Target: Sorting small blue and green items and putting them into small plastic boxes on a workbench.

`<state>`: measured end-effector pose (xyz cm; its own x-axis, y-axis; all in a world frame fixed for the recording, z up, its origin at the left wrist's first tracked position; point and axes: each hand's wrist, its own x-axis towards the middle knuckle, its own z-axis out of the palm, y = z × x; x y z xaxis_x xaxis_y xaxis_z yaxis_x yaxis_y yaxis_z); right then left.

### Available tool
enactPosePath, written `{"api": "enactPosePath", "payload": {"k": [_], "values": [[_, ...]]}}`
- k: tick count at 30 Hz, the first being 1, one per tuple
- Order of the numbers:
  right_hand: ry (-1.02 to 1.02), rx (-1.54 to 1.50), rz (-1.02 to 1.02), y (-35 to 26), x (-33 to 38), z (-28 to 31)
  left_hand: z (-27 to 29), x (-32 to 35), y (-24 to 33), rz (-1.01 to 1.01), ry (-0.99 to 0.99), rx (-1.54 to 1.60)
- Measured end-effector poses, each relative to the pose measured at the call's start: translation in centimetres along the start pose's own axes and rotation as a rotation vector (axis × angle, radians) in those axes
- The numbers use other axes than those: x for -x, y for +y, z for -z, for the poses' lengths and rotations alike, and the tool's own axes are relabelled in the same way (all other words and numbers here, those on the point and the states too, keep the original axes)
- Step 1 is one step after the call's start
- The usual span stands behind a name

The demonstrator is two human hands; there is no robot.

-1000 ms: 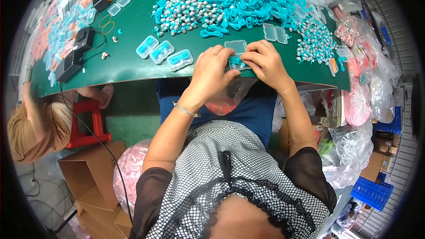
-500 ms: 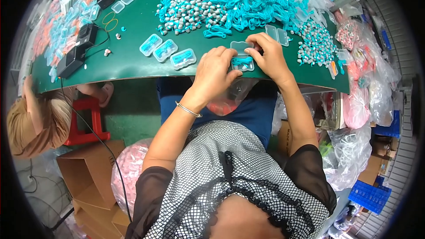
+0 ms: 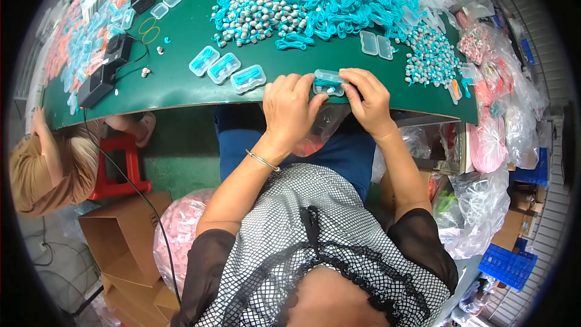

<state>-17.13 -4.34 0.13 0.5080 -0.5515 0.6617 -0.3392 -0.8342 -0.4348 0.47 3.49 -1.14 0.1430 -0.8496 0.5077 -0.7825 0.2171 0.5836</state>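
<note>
At the table's near edge, a small clear plastic box [image 3: 327, 89] holds a bundle of teal cord and a few pale bits. Its hinged lid is tilted partway down over the contents. My left hand [image 3: 290, 106] grips the box's left side, thumb near the front. On the other side, my right hand [image 3: 369, 98] has its fingers on the lid's right end and its thumb lower by the box. Just left of my hands stand several shut clear boxes [image 3: 248, 79] with teal cord inside. An open, unfilled clear box [image 3: 376, 45] lies beyond my right hand.
A heap of teal cord bundles [image 3: 357, 9] and a pile of grey-and-teal striped pieces [image 3: 260, 18] cover the far table. More small pieces [image 3: 431, 54] lie at right. Black devices [image 3: 100, 85] with a cable stand at left. Another person's arm [image 3: 45, 145] shows beyond them.
The lid, earlier standing open at the back, has swung forward and down over the box. My right hand has come down with it, and my left hand has shifted slightly nearer.
</note>
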Motion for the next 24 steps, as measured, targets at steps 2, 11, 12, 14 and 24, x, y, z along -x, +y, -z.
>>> {"api": "enactPosePath", "payload": {"k": [2, 11, 12, 14, 24], "values": [[0.017, 0.025, -0.010, -0.5, 0.6, -0.2, -0.3, 0.3, 0.2, -0.021, 0.040, -0.040], [0.080, 0.122, -0.018, -1.6, 2.4, -1.5, -0.2, 1.5, -0.2, -0.080, 0.105, -0.042], [0.096, 0.120, -0.023, -1.6, 2.5, -1.6, -0.2, 1.5, -0.1, -0.083, 0.103, -0.041], [0.114, 0.120, -0.029, -1.8, 2.8, -1.7, 0.0, 1.4, 0.1, -0.097, 0.082, -0.078], [0.074, 0.139, 0.005, -1.9, 2.7, -1.4, 1.7, 0.7, -0.9, -0.070, -0.029, 0.002]]}}
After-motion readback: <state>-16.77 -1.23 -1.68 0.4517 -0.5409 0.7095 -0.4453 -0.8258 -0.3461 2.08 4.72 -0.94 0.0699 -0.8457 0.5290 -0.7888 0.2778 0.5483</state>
